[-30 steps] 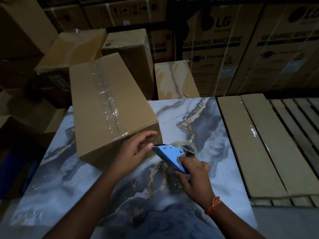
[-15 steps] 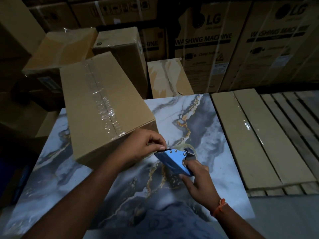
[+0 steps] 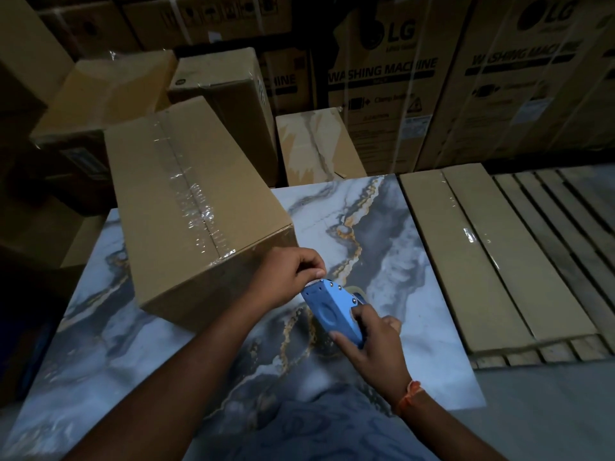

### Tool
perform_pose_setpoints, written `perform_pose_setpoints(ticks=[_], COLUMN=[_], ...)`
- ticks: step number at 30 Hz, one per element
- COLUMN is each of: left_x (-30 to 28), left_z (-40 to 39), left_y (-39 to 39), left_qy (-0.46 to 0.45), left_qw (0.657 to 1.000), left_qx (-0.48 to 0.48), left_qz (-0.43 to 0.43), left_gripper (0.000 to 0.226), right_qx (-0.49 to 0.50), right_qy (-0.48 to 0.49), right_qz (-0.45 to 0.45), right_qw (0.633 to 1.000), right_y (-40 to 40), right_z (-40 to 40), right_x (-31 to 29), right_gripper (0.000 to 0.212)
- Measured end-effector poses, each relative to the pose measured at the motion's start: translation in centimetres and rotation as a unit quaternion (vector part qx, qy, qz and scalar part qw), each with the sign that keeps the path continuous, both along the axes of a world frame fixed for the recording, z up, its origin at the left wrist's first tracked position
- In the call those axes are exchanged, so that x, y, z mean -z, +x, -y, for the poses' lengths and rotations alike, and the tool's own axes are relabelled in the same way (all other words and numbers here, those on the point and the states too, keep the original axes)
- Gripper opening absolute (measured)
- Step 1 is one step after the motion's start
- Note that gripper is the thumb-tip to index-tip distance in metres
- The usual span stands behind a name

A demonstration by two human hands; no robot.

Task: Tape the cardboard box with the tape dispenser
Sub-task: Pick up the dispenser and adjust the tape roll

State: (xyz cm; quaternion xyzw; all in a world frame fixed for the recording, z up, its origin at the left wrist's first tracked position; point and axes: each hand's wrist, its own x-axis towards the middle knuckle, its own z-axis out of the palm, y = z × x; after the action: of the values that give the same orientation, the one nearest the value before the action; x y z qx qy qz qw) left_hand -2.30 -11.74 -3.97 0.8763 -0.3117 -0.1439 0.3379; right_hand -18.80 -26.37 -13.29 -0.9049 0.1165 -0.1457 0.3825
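A brown cardboard box point(image 3: 186, 207) lies on the marbled tabletop point(image 3: 392, 254), with a strip of clear tape along its top seam and over the near edge. My right hand point(image 3: 372, 341) grips a blue tape dispenser point(image 3: 332, 309) just to the right of the box's near corner. My left hand point(image 3: 293, 274) is at the dispenser's toothed front end, its fingertips pinched together there, seemingly on the tape end. The clear tape itself is hard to see between the fingers.
Flat cardboard packs point(image 3: 476, 254) lie on wooden slats point(image 3: 572, 227) to the right of the table. Stacked cartons point(image 3: 226, 94) and large washing machine boxes point(image 3: 382, 81) stand behind. More boxes crowd the dark left side.
My left hand left the box's near face and moved right to the dispenser's front end, fingers closing into a pinch. The dispenser tilted slightly; the box stayed put.
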Motion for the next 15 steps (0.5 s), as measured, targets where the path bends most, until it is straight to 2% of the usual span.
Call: perform_pose_setpoints(ticks=[6,12,15], left_x=[1.3,2.2,2.3], left_z=[0.4,0.7,0.9], left_y=[-0.6,-0.6,-0.3], left_qy=[-0.008,-0.006,-0.005], left_qw=[1.0,0.999,0.999], left_qx=[-0.021,-0.043,-0.049], left_qz=[0.0,-0.006,-0.008], left_gripper=[0.008,0.009,0.01], right_qx=[0.004,0.013,0.016], right_qy=[0.009,0.019,0.01], right_qz=[-0.021,-0.034,-0.028], right_qw=[1.0,0.999,0.999], right_y=[-0.3,-0.7,-0.9], right_z=[-0.2,-0.3,-0.3], right_x=[0.5,0.7,0.6], right_gripper=[0.038,0.05,0.046])
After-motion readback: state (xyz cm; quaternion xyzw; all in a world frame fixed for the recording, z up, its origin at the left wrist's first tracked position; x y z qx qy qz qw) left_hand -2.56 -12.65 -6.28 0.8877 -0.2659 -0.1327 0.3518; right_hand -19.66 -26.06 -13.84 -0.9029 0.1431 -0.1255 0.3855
